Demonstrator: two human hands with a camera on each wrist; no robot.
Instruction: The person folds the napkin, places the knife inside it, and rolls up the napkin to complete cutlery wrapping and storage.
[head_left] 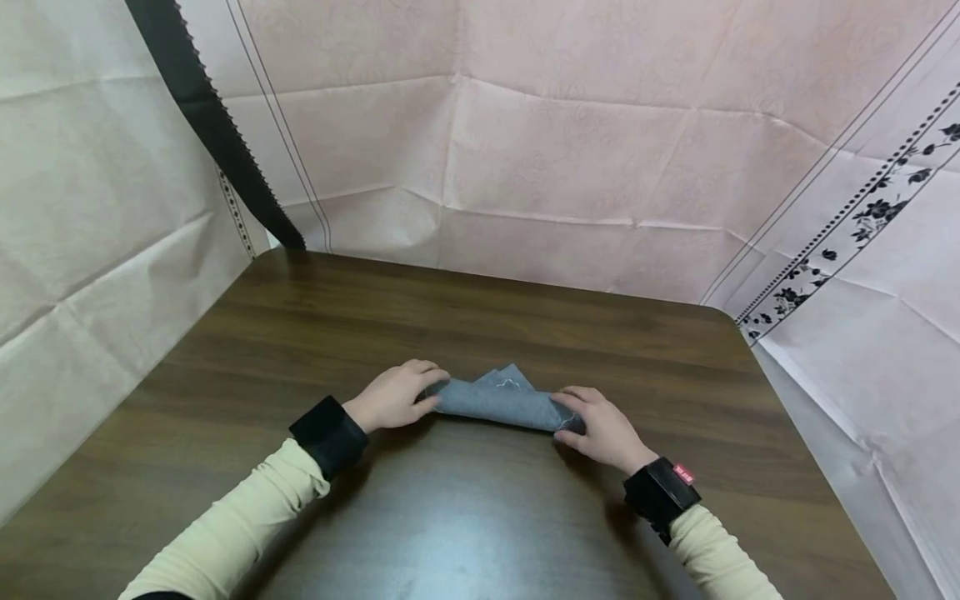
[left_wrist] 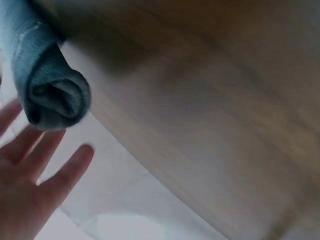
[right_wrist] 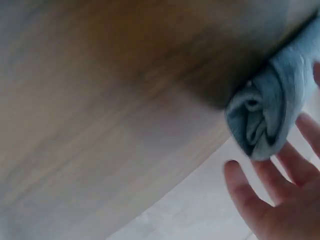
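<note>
A blue-grey cloth [head_left: 495, 403], rolled into a tube, lies across the table, with a pointed flap showing white stitching sticking up behind it. My left hand [head_left: 397, 395] is at the roll's left end; in the left wrist view its fingers [left_wrist: 47, 150] are spread and fairly straight by the cloth's spiral end [left_wrist: 57, 100], thumb apart from it. At the right end is my right hand [head_left: 602, 427]. Its fingers [right_wrist: 272, 182] also look extended near the other coiled end [right_wrist: 257, 120] in the right wrist view, thumb off the cloth. Exact fingertip contact is hard to tell.
The brown wooden table [head_left: 450, 317] has rounded far corners. Pale creased sheeting [head_left: 570, 158] hangs behind and beside it, with a dark strip [head_left: 217, 125] at the left and a floral band [head_left: 847, 225] at the right. Both wrists wear black bands [head_left: 330, 439].
</note>
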